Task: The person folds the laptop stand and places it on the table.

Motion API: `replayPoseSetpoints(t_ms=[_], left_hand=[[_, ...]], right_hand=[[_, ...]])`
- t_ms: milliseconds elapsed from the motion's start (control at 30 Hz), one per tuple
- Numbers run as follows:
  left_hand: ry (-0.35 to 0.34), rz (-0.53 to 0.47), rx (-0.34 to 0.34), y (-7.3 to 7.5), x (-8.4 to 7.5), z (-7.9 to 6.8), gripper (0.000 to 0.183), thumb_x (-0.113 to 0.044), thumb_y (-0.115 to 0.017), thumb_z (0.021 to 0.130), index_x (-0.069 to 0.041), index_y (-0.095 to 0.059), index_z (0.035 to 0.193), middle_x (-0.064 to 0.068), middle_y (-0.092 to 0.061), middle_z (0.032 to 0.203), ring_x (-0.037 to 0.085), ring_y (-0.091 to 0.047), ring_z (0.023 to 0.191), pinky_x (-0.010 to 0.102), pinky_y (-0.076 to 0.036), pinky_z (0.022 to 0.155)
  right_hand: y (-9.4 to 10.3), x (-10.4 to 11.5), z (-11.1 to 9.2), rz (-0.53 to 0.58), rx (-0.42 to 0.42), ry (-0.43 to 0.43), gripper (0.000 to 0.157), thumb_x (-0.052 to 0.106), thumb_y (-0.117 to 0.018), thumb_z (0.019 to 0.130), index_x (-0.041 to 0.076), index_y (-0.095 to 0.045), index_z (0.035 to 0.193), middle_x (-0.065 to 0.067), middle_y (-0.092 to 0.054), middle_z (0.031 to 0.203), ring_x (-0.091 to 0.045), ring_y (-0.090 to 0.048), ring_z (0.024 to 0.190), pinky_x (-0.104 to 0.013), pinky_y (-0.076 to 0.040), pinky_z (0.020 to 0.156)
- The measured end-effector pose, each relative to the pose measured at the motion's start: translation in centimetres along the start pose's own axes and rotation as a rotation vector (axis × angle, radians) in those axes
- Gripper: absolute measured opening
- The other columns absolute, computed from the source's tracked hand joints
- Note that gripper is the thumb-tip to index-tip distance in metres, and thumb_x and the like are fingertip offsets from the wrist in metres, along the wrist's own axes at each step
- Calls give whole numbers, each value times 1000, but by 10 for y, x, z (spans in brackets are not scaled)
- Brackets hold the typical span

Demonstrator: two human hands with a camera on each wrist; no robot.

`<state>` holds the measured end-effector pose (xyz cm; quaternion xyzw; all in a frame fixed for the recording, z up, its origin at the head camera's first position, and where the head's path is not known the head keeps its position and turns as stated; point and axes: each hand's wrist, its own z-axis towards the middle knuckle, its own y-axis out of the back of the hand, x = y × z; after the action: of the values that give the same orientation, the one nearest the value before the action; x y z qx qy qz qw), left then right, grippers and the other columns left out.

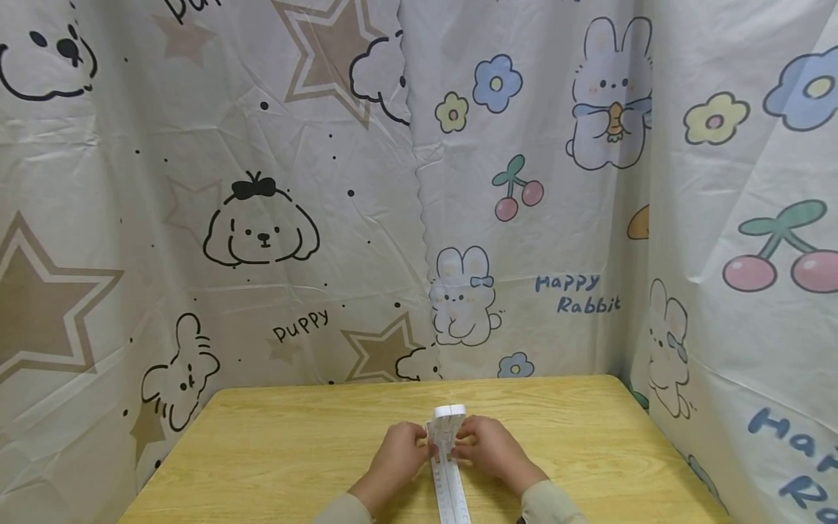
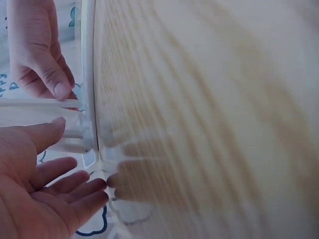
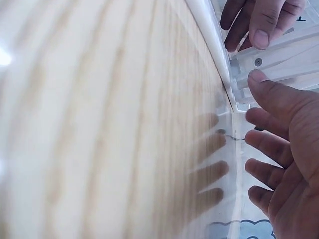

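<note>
A white plastic measuring device stands on the table, with an upright, round-topped slab and a long flat base bearing ruler-like marks. To its left, my left hand is close beside the slab; in the left wrist view that hand has spread fingers and its thumb near the white plastic. On the opposite side is my right hand. The right wrist view shows this hand with fingers extended and apart, thumb at the edge of the device. Whether either thumb touches it I cannot tell.
A wood-grained table lies under the device, its surface glossy enough to reflect the fingers. Printed curtains with puppies, rabbits and stars hang behind it and along both sides. The device's base runs toward the near edge of the view.
</note>
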<state>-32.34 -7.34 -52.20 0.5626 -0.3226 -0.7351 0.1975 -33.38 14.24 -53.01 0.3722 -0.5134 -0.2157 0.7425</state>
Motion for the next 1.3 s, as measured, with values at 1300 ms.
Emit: replayPoseSetpoints(t_ms=[1300], left_hand=[[-70, -291, 167, 17, 13, 8, 15, -17, -77, 92, -15, -81, 106, -3, -78, 108, 16, -71, 107, 43, -57, 98]], right_hand=[[13, -3, 8, 295, 155, 64, 11, 20, -74, 94, 18, -81, 102, 6, -78, 105, -9, -70, 99, -28, -58, 88]])
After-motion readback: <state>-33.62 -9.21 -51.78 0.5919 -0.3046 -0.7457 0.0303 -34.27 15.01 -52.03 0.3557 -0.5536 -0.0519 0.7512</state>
